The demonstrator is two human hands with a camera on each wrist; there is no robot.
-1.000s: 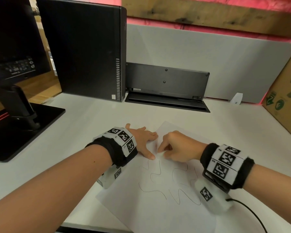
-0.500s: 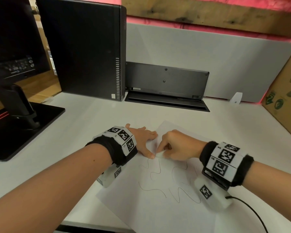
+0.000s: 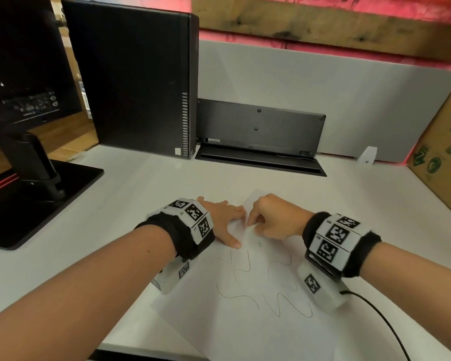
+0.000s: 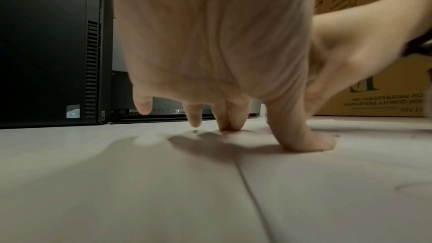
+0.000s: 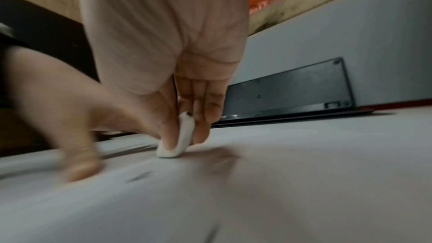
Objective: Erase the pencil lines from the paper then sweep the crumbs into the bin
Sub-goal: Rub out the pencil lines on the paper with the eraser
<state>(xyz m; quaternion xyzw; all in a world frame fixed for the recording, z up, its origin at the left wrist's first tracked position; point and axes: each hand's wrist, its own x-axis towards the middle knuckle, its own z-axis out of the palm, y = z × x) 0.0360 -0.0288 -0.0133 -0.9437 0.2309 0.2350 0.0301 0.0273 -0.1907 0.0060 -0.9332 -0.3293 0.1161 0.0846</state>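
Right now the left hand lies spread, fingertips pressing the paper near the bench's front edge. Beside it, the right hand pinches a white eraser against the sheet above the pencil lines.

Head cam looks forward and down from above at the counter, both wrists mid-frame. Left wrist cam sits low, almost on the paper, facing along the fingers toward the computer tower. Right wrist cam equally low and close, facing the keyboard. All three share the paper.
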